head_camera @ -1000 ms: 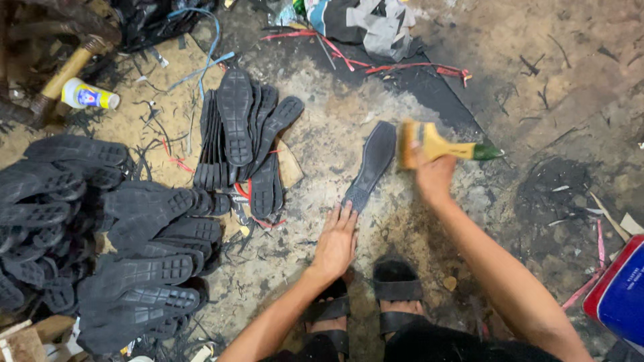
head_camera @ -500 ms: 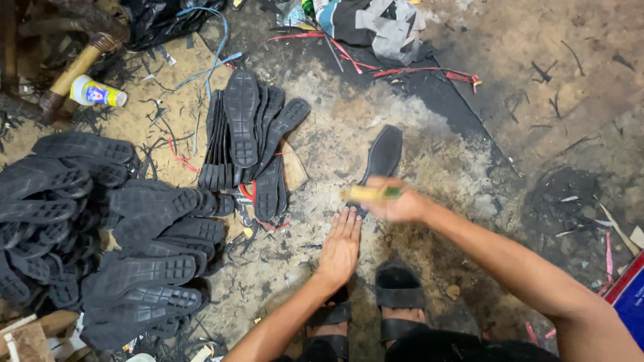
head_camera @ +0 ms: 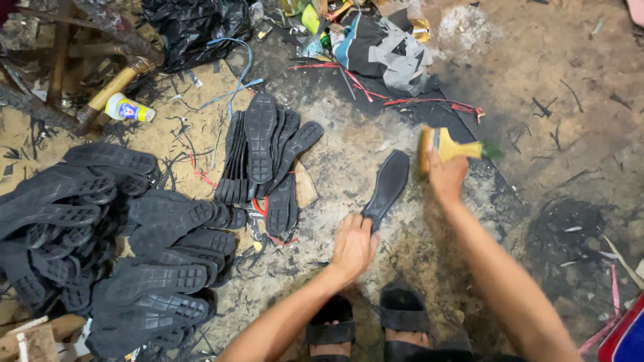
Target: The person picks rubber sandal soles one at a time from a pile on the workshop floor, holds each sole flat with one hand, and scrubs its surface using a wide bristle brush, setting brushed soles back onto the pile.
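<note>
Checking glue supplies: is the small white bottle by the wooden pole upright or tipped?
Tipped: the small white bottle lies on its side on the dirt floor.
</note>
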